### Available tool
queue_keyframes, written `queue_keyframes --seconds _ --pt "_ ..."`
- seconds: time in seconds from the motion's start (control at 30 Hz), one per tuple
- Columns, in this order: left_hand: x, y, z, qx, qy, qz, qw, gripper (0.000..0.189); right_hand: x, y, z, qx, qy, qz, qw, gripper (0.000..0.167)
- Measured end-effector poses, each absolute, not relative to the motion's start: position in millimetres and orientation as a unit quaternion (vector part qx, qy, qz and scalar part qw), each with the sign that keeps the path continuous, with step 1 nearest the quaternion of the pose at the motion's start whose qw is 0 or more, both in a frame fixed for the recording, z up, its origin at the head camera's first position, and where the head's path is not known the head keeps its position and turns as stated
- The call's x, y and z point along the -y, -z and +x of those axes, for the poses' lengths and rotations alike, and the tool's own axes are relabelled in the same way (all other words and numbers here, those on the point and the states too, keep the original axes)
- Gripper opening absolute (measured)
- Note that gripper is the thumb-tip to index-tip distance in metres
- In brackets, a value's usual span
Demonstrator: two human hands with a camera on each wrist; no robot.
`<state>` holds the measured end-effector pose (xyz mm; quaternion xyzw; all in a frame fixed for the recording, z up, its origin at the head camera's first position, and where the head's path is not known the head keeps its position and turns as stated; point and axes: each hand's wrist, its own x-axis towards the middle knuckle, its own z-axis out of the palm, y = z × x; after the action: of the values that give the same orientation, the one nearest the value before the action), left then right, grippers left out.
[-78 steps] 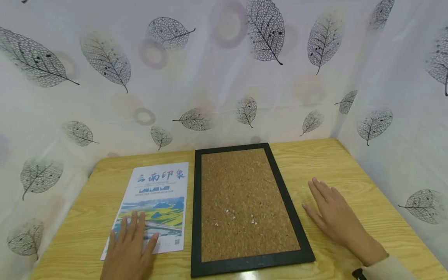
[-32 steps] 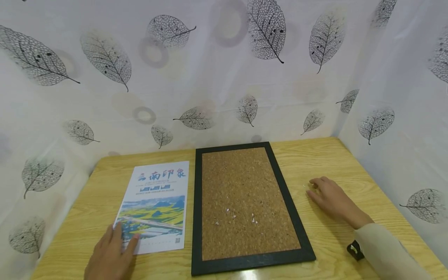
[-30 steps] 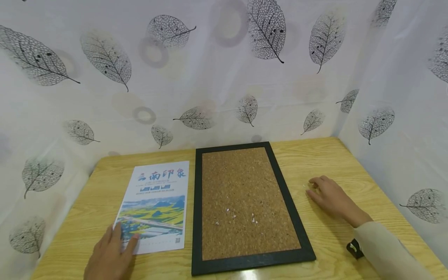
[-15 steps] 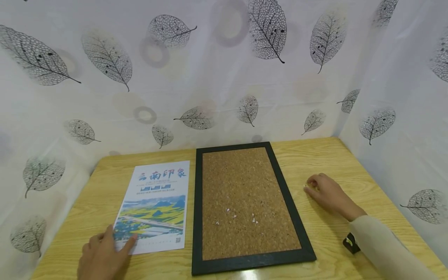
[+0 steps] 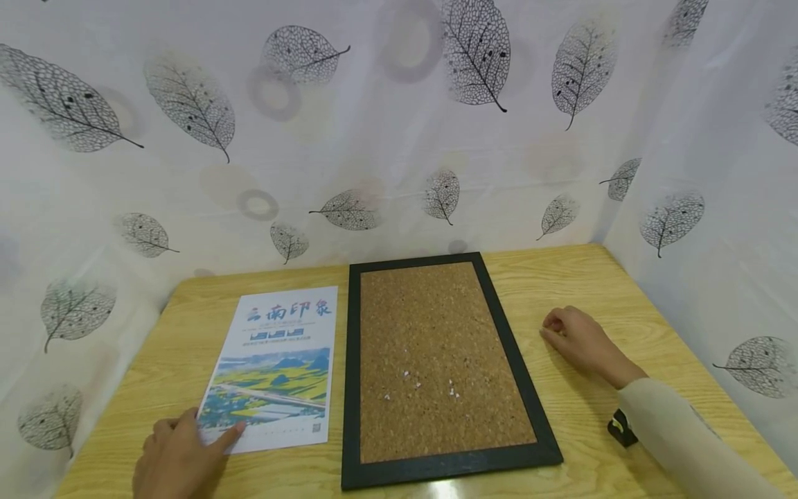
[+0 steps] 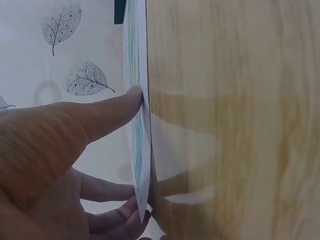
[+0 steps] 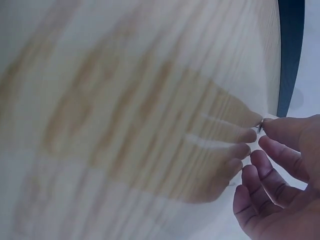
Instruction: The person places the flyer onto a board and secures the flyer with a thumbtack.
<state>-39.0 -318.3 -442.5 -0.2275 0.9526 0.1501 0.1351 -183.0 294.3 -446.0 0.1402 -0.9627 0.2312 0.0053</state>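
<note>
On the table's left lies a paper poster (image 5: 293,402) with a printed landscape and Chinese lettering. My left hand (image 5: 177,454) holds its lower left edge, thumb on the printed face and fingers curled at the margin, as the left wrist view shows with the poster (image 6: 135,65). Right of the framed cork board (image 5: 436,312), my right hand (image 5: 576,339) is low over the table, fingers curled. In the right wrist view, its thumb and index finger meet at a small shiny pin-like thing (image 7: 259,128), too small to make out clearly.
Several tiny white bits (image 5: 452,392) dot the cork's lower half. A black frame (image 5: 455,469) surrounds the cork. Behind the wooden table (image 5: 573,277) hangs a white leaf-patterned curtain (image 5: 386,138). A second tiny speck (image 7: 231,184) shows near the right fingers.
The left hand has slid from lying flat on the poster to its lower left edge and now grips it. The right hand's straight fingers have curled, pinching the small pin-like thing.
</note>
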Motion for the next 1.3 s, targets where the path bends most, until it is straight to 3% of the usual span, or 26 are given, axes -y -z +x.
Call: queue_keyframes --seconds 0.97,1.3 --pt "334 437 -48 -0.930 -0.237 -0.217 0.176 0.133 -298 449 -192 0.959 -0.244 0.142 0.005 0.009" --pt "343 440 -47 -0.926 -0.247 -0.219 0.181 0.122 -297 449 -191 0.961 -0.236 0.143 0.013 0.009"
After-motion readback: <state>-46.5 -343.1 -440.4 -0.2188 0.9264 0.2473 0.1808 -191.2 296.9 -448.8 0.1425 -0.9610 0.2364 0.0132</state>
